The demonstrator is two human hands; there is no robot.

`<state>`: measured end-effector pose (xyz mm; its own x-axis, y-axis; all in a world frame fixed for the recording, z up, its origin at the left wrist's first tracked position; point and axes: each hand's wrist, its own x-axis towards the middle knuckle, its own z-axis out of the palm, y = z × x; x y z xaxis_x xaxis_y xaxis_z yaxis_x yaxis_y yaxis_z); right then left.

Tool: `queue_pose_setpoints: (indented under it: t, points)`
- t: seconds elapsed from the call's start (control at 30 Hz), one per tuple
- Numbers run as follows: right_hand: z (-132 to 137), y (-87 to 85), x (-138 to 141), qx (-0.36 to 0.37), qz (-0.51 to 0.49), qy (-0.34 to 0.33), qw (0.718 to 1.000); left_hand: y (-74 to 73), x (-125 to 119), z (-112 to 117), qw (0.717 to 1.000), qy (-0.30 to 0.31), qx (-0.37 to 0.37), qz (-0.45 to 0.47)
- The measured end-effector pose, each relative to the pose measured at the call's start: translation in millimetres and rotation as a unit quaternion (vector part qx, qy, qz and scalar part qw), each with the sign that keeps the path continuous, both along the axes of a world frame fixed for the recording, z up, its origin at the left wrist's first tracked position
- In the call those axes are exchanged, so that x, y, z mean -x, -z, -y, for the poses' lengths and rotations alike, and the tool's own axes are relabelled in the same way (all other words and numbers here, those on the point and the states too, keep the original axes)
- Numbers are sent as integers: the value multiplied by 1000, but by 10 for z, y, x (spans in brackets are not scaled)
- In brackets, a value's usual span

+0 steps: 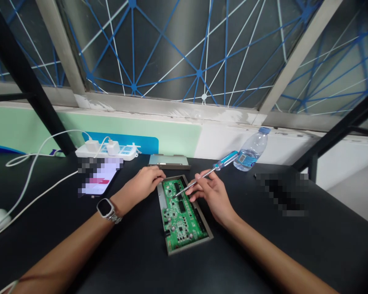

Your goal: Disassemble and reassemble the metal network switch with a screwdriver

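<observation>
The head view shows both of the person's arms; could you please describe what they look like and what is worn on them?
Both forearms are bare, with no sleeves and no gloves. The left hand has a smartwatch at the wrist, with a dark square face and a metallic link band. The right hand and its wrist carry nothing that shows: no watch, ring or bracelet.
</observation>
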<state>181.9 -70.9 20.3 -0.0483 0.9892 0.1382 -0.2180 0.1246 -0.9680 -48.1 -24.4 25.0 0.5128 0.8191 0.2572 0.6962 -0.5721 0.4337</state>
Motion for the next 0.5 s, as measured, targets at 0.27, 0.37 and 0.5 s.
queue_pose_setpoints:
  t: [0.27,0.37,0.5]
  points:
    - [-240,-272,-33,-85,109,-33,990,28,-142,-127,999,11,-1,46]
    - [-398,-474,59,-121,185,-74,973,-73,-222,-142,990,55,31,126]
    - [-600,-674,265,-160,233,-118,952,-132,-333,-174,945,104,99,293]
